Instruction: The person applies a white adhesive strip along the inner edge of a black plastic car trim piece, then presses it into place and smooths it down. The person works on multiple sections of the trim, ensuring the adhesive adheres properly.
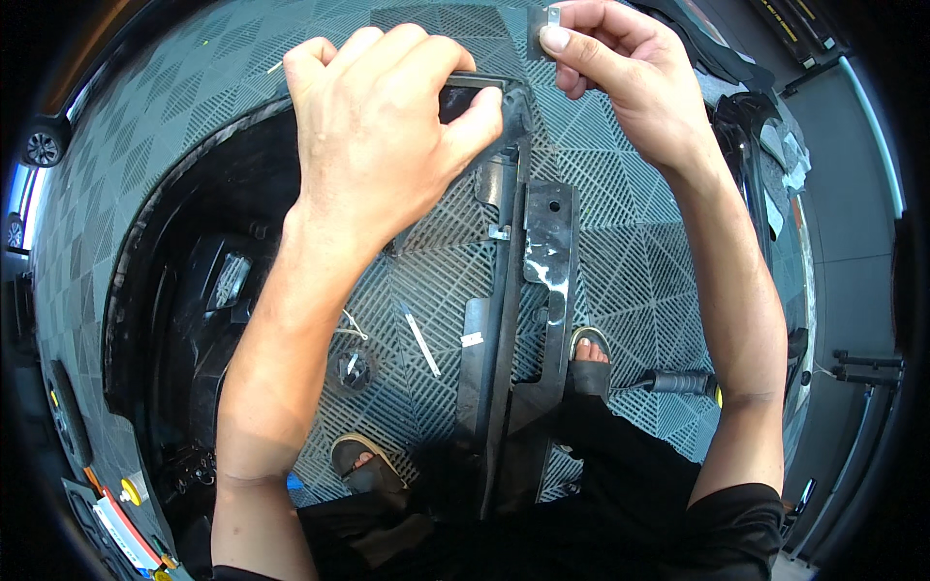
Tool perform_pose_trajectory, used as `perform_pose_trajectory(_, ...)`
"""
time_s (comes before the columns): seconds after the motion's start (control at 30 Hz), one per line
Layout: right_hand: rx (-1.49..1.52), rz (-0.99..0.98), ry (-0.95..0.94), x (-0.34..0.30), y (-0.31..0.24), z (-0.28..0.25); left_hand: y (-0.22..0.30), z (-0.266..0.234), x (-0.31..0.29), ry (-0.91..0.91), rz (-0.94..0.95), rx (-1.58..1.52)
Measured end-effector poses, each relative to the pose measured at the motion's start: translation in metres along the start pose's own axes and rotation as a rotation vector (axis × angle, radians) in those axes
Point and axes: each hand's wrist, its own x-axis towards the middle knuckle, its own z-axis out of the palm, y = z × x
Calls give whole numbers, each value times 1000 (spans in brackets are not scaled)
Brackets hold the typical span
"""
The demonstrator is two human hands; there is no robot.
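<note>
A large black moulded car panel (184,223), probably a bumper, stands before me, its curved rim to the left. My left hand (378,136) is bent over its far upper edge, fingers hooked and thumb curled in; the fingertips are partly hidden. Beyond that edge, to the right, my right hand (635,82) is raised with thumb and fingers pinching a small metal bracket (539,37), a dark flat plate with a light tab that has a hole. A long black bar (550,228) with a hole and scuffed white patches runs toward me along the panel's right side.
On the grey grid-tile floor (639,281) lie a slim white strip-like tool (420,339) and a clear round roll (351,368). Near my right foot is a black-gripped tool (678,382). Tools (126,528) sit at lower left; a black stand (867,373) is at right.
</note>
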Motion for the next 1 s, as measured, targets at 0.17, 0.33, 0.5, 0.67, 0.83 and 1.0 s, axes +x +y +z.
perform_pose_trajectory(0.17,1,15,5,1,0,0,1,5,0,-6,-32,68)
perform_pose_trajectory(0.33,-2,14,6,1,4,0,-1,5,1,4,-18,66)
perform_pose_trajectory(0.5,2,-25,-8,2,1,2,0,3,1,12,-5,34)
perform_pose_trajectory(0.67,6,-15,1,7,6,5,2,-1,1,-19,-37,2)
perform_pose_trajectory(0.83,21,9,-4,6,8,4,6,-6,4,-56,-51,19)
perform_pose_trajectory(1.0,27,-21,-5,7,13,1,6,-9,3,-89,-30,22)
